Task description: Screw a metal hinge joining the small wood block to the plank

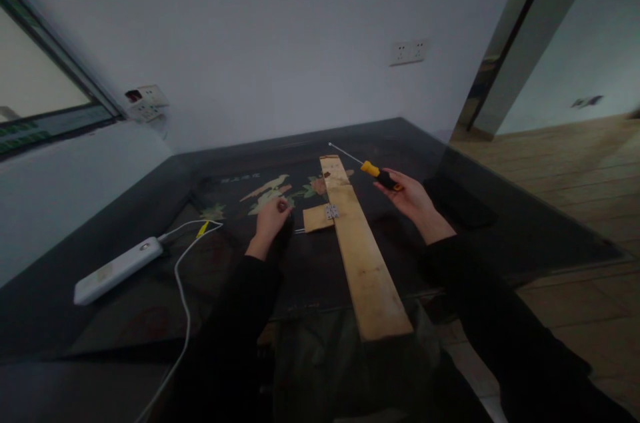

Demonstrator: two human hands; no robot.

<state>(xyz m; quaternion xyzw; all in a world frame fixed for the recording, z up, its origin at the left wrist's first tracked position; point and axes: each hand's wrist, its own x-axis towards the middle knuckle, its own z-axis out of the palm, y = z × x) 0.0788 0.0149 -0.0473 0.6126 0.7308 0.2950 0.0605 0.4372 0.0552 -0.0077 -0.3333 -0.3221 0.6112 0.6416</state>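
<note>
My right hand (413,200) grips a screwdriver (373,170) by its black and yellow handle, its thin shaft pointing up and to the left above the table. A long wooden board (367,263) lies lengthwise between my hands, its near end reaching past the table edge. On the board's left edge sits a small metal hinge (331,212), which also overlaps a short piece of wood (315,219). Just left of that piece, my left hand (273,218) is closed with fingertips pinched together; whatever is between them is too small to make out.
The dark table (320,290) bears a printed bird and flower picture. A white power bank (117,270) lies at left, its white cable (183,296) running down toward me. Thin metal bits (299,231) show beside the short wood. A dark flat object (460,203) lies at right.
</note>
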